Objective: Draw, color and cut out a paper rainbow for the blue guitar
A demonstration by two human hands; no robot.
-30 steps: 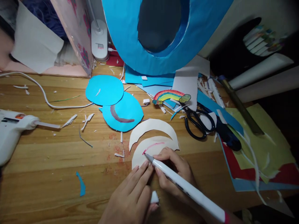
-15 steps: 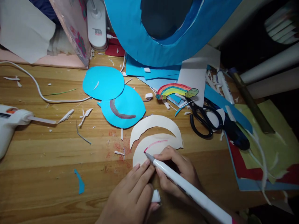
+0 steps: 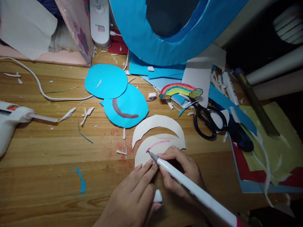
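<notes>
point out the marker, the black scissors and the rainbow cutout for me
Marker (image 3: 191, 185): head view, on its white barrel.
Black scissors (image 3: 203, 115): head view, on the handle near where the two halves cross.
Rainbow cutout (image 3: 178, 88): head view, on the coloured bands mid-arch.

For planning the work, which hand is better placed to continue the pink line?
Right hand, probably: it holds the marker with its tip at the pink line. The left hand rests on the paper, holding a small white piece.

glossy plastic marker (image 3: 191, 186), matt paper (image 3: 144, 150)
</notes>
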